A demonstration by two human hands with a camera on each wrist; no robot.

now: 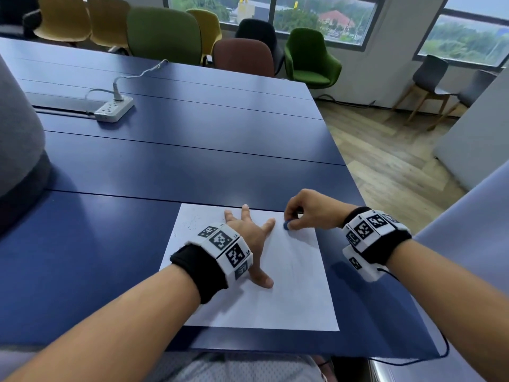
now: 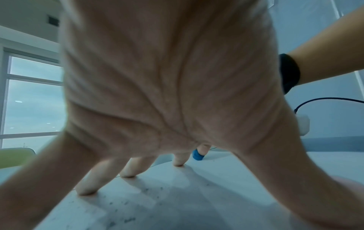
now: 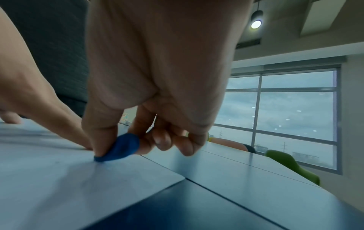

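A white sheet of paper (image 1: 292, 288) lies on the blue table (image 1: 170, 166) near its front edge. My left hand (image 1: 252, 238) is spread on the sheet, and its straight fingers (image 2: 88, 185) press down on the paper (image 2: 157, 207). My right hand (image 1: 303, 213) pinches a small blue eraser (image 1: 287, 225) between thumb and forefinger, its lower edge on the sheet near the far right corner. In the right wrist view the eraser (image 3: 120, 147) touches the paper (image 3: 59, 179). Dark crumbs (image 1: 192, 221) speckle the sheet's far left part.
A white power strip (image 1: 114, 108) with a plugged cable sits far left on the table. Several chairs (image 1: 242, 55) stand beyond the far edge. A grey object (image 1: 16, 139) stands at the left. A black wire (image 1: 429, 354) hangs from my right wrist over the table's front edge.
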